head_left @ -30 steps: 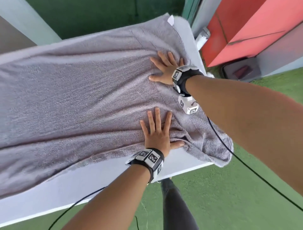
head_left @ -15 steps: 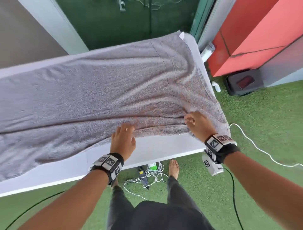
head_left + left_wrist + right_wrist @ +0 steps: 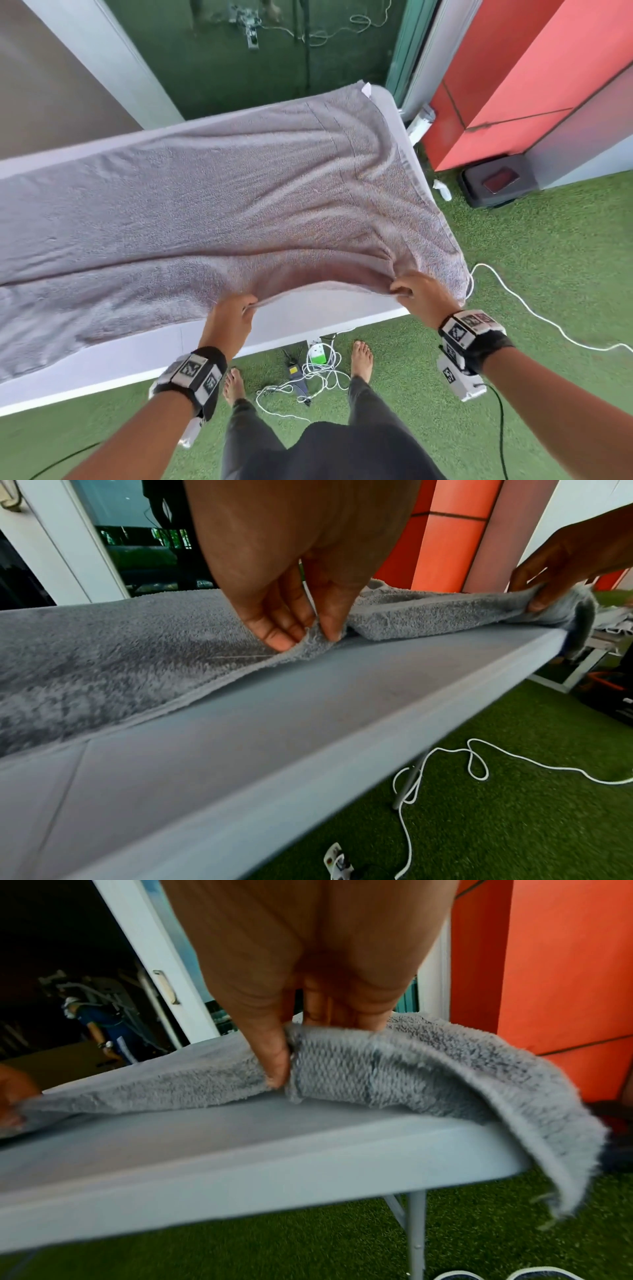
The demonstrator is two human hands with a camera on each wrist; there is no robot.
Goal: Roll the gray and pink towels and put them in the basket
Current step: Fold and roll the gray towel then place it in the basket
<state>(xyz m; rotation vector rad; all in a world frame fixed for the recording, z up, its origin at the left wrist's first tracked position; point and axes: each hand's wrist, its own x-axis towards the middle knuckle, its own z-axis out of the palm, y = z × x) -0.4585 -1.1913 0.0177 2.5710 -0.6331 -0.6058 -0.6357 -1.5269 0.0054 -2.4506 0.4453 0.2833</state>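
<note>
The gray towel [image 3: 212, 209] lies spread lengthwise over the white folding table [image 3: 144, 356]. My left hand [image 3: 236, 311] pinches its near long edge between thumb and fingers [image 3: 274, 634], lifting it slightly off the table. My right hand [image 3: 414, 287] grips the same edge near the towel's right end, thumb [image 3: 274, 1058] on the near side. The towel's right corner [image 3: 534, 1123] droops over the table end. No pink towel or basket is in view.
Green artificial turf lies below, with a white cable [image 3: 534, 308], a power strip and adapters [image 3: 308, 363] by my bare feet. A red panel [image 3: 513, 75] and a dark box [image 3: 496, 178] stand to the right. A table leg [image 3: 416, 1231] stands under the right end.
Both hands left the towel's flat top, drew back to its near edge and now pinch it, raising that edge. The camera view pulled back from the table.
</note>
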